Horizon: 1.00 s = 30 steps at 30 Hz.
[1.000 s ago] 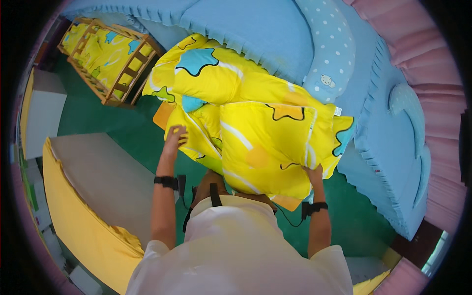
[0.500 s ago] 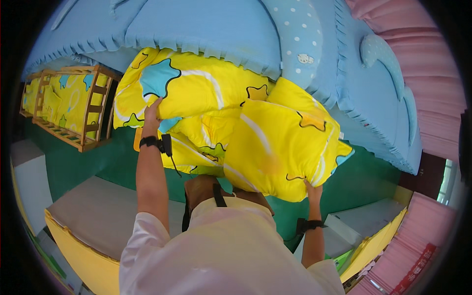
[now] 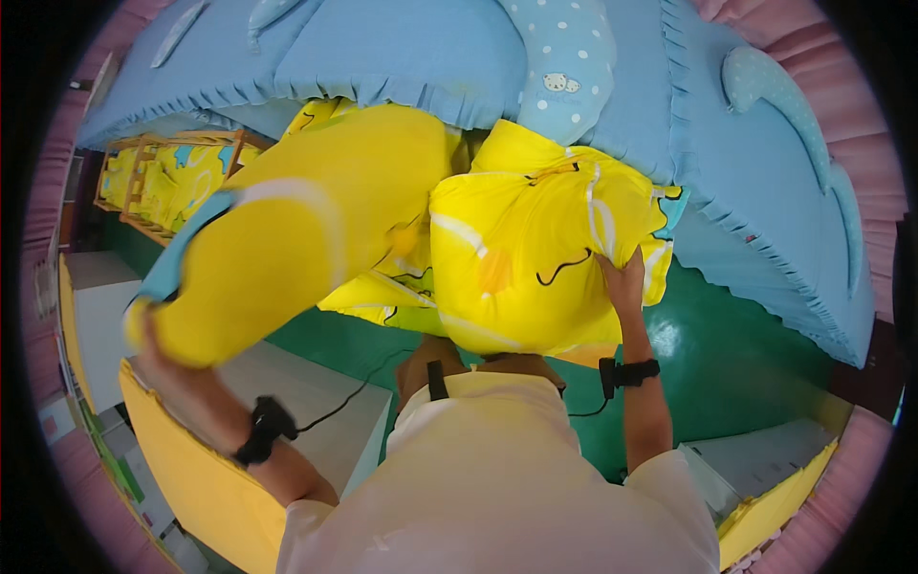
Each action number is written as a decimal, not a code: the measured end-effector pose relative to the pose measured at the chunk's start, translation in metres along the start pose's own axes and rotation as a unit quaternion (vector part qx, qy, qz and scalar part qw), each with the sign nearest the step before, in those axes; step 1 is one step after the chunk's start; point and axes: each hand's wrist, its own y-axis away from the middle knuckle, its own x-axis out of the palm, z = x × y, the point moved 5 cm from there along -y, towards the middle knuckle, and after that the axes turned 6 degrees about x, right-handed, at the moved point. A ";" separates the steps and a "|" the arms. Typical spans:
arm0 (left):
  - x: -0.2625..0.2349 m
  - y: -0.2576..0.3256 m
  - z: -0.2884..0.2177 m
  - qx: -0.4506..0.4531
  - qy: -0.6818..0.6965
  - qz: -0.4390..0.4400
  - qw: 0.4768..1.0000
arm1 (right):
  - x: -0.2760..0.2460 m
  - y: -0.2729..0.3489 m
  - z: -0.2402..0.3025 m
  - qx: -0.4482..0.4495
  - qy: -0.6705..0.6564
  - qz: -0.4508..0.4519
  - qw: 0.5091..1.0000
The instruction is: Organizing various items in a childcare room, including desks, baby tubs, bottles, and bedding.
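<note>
A puffy yellow quilt (image 3: 535, 249) with star and curved white line patterns spreads in front of my body. Out to the left, my left hand (image 3: 164, 346), smeared by motion, has hold of the end of a long raised section of yellow bedding (image 3: 316, 210), close to its blue star. My right hand (image 3: 626, 279) grips the bunched right part, thumb and fingers pressed into the cloth. Between the two bulky parts, lower folds of yellow cloth show. I cannot tell whether both parts are one piece.
Blue-covered beds (image 3: 402, 57) with ruffled edges and dotted curved cushions (image 3: 564, 77) fill the far side. A wooden cot (image 3: 143, 196) with yellow bedding stands at the left. Yellow-edged grey units (image 3: 296, 383) are near my left arm, above the green floor (image 3: 727, 335).
My left hand has swung left and toward me, pulling the left section of bedding out with it. My right hand has moved slightly farther away, still holding the quilt.
</note>
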 end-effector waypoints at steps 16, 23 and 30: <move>-0.221 0.205 -0.035 -0.066 0.084 -0.222 0.969 | 0.009 -0.027 -0.092 0.039 0.376 -0.081 0.922; -0.213 0.248 -0.007 -0.136 0.169 -0.249 0.944 | 0.094 0.116 0.069 -0.195 0.024 0.452 0.870; -0.239 0.261 -0.098 -0.027 0.358 -0.057 0.932 | 0.168 0.252 0.158 -0.412 0.058 0.438 0.797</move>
